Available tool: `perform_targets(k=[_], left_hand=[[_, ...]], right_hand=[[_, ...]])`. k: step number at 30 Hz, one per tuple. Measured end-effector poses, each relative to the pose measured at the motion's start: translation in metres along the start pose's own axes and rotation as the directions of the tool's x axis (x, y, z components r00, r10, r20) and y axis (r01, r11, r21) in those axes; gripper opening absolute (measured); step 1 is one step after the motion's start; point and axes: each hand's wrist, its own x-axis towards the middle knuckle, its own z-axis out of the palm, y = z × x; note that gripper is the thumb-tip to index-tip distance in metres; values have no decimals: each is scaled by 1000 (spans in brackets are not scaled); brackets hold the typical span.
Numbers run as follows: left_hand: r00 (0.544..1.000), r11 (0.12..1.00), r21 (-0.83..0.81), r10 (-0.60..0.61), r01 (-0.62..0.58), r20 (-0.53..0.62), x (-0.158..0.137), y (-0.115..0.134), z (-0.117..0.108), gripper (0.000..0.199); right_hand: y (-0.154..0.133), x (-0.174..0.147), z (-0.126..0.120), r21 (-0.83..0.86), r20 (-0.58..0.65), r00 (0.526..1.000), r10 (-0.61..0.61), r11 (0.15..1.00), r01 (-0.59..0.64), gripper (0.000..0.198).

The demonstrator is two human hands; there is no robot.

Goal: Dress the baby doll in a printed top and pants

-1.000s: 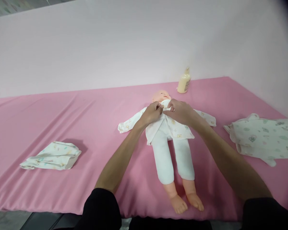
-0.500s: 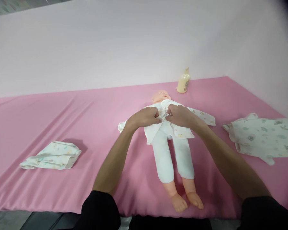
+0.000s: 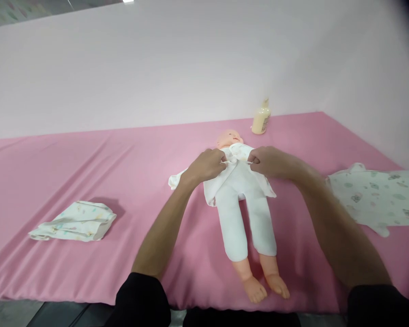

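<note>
- White printed jacket (image 3: 242,152), parted below the chest, on a doll (image 3: 240,179) lying on a pink sheet (image 3: 150,181).
- Left hand (image 3: 208,165) and right hand (image 3: 268,161) pinch its chest fabric, hiding part.
- Pump bottle (image 3: 261,121) beyond the doll; bunched cloth (image 3: 75,221) left; printed garment (image 3: 378,195) right, partly behind the right forearm (image 3: 334,227).

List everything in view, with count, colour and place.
Doll: one, white cloth body, pinkish head and feet, lying on the sheet
Jacket: one, white with print, on the doll
Pump bottle: one, pale yellow, upright beyond the doll's head
Crumpled cloth: one, white with print, at left
Printed cloth: one, white, at right
Sheet: one, pink, under all these
Wall: white, behind
Floor: grey, bottom left
Dark object, unclear: black, bottom left
Sleeves: two, black, near edge
Left hand, right hand: two, bare, gripping the jacket's front
</note>
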Motion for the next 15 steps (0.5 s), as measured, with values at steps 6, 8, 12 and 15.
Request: perform_targets(k=[6,8,12,15], left_hand=[[999,999,-38,2,-4,-52,2,-1,6,28],[997,999,-47,19,-23,-76,2,1,7,24],[991,997,-51,54,-61,-124,0,7,11,14],[990,995,-71,57,-66,-127,-1,12,15,13]], right_hand=[[7,-5,-8,33,-11,1000,7,999,-6,14],[9,-7,-11,24,20,1000,14,1000,-15,25],[10,-13,-15,35,81,996,39,998,-42,34],[9,-15,-18,73,90,996,26,997,-33,36]])
